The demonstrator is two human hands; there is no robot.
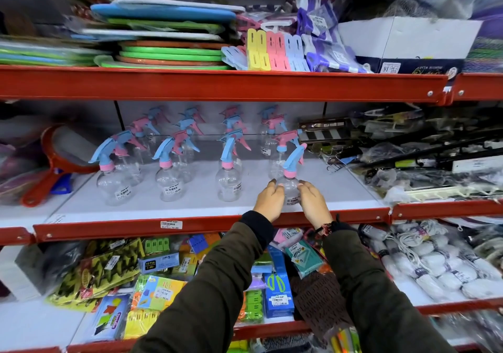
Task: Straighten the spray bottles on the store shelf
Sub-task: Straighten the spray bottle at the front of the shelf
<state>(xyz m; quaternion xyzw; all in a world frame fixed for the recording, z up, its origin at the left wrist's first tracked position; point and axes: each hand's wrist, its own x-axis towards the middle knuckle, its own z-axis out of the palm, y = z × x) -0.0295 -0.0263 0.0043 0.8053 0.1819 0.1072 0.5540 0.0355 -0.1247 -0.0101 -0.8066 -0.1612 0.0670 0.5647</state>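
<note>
Both hands cup the front right spray bottle (290,186) near the shelf (190,205) lip, left hand (269,200) and right hand (311,199) curled loosely on its round clear belly. Looks empty, light, thin plastic, likely slick and tippy; best held low on the body, not the blue trigger. Neighbour bottle (228,181) stands left, another close behind, wire hooks (333,162) right.

Bare shelf (190,205) fronts the spray bottles (170,173); hooks (333,162) perhaps crowd the right.

Upper shelf — stacked boards (163,26); pastel pegs (269,50); red strainer (58,151) left.
</note>
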